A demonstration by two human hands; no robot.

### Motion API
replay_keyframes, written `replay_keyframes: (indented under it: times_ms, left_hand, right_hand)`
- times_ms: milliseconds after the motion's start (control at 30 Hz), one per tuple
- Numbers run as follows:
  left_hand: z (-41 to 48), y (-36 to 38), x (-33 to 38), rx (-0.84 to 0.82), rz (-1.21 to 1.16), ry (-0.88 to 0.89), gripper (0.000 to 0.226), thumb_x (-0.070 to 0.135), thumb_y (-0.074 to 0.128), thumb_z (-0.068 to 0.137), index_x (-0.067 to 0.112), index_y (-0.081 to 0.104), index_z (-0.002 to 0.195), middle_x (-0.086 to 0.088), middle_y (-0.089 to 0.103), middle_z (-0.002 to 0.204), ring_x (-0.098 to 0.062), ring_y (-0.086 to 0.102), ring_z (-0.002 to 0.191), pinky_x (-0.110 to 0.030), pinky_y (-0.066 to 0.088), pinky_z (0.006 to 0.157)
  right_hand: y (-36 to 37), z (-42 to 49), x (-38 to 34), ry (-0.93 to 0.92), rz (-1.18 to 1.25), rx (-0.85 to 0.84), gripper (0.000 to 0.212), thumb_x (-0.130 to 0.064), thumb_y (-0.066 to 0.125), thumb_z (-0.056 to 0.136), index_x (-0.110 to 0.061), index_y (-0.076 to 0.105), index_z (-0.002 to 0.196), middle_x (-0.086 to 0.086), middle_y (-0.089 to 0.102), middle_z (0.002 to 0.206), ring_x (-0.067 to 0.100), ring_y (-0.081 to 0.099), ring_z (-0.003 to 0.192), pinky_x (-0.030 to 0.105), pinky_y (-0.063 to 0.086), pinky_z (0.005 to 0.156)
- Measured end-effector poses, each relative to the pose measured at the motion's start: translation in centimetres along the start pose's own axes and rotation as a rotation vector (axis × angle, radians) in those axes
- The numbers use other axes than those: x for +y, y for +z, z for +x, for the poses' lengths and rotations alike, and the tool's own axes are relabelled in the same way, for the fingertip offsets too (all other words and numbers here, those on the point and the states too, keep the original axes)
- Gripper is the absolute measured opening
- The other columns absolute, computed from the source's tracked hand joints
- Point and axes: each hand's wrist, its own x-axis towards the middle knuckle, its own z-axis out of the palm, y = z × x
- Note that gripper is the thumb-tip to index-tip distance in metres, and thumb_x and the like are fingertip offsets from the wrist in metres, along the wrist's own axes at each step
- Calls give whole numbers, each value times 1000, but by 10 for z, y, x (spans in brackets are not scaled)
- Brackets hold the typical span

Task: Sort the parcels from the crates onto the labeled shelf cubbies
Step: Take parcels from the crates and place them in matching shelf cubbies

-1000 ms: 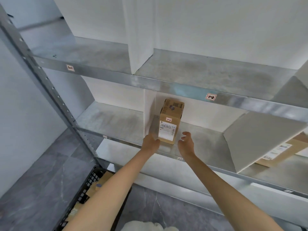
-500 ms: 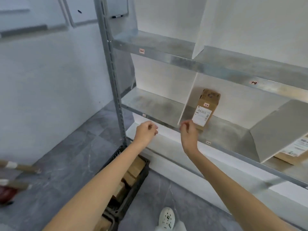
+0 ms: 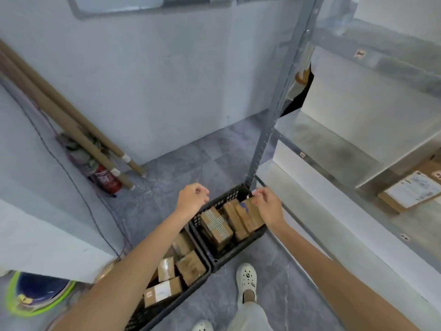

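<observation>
A second ago both hands were at a small parcel standing upright in a shelf cubby. They let it go, and our view has since turned down and to the left. Now the left hand [image 3: 192,199] and the right hand [image 3: 267,206] hang with fingers loosely curled and hold nothing.

They are just above the far crate [image 3: 229,194] at about 6 o'clock, and we cannot tell if the right fingers touch anything. We judge that one parcel is delivered and the next pick is beginning. The right hand is nearest to the brown parcels [image 3: 248,216] that stand on edge at the 3 o'clock side of this crate. A parcel with striped tape [image 3: 216,225] lies beside them at 9 o'clock. The near crate [image 3: 198,280], touching the first one at 7 o'clock, is also full, so much sorting remains.

The shelf [image 3: 322,139] is at 3 o'clock, and a labelled parcel [image 3: 410,192] lies on its lower level. The small shelf tags [image 3: 302,154] are too blurred to read now; earlier one seemed to read "1-2". The white labels on the parcels are not readable either, nor is the pale print on the red fire extinguisher [image 3: 107,180] at 8 o'clock.
</observation>
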Motion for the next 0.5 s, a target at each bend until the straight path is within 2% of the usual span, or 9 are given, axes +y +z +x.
replay_keyframes:
  times_ms: [133,200,300,400,467,500]
  left_hand:
    - [27,3,-29,13,-53,-146,19,12,53,94,18,60,77,0,65,73,-20,61,76,-35,52,83]
    - [44,15,-38,22,-77,-211,18,13,51,95,18,59,79,-1,64,76,-17,60,73,-32,50,78]
    - [72,37,-50,28,-94,-308,22,13,49,95,22,58,76,-1,63,83,-19,60,83,-29,47,78]
    - [109,62,-72,45,-89,-413,22,19,49,94,25,59,75,-6,68,95,-26,63,94,-40,49,92]
    - [132,78,-89,79,-94,-463,20,16,49,93,21,59,78,-14,67,103,-31,62,95,-42,50,90]
    - [141,86,-95,96,-88,-473,17,14,47,93,20,59,82,-15,66,103,-29,62,90,-37,52,84]
  right_hand:
    - [28,33,23,31,-50,-132,17,-17,47,94,-19,59,81,-1,62,69,24,62,74,40,50,75]
    - [34,55,38,62,-83,-180,17,-15,49,93,-18,59,80,-4,60,66,22,60,73,39,49,78]
    - [38,91,62,90,-122,-255,26,-9,49,91,-25,57,73,-6,60,64,20,59,72,44,48,84]
    - [44,130,80,145,-201,-354,30,-10,47,94,-30,53,71,1,63,76,24,62,82,35,47,82]
    - [53,155,95,180,-257,-424,27,-11,45,94,-28,53,74,4,63,84,26,62,86,34,47,79]
    - [59,168,105,195,-277,-455,24,-12,44,94,-25,55,77,5,62,85,26,61,86,36,47,80]
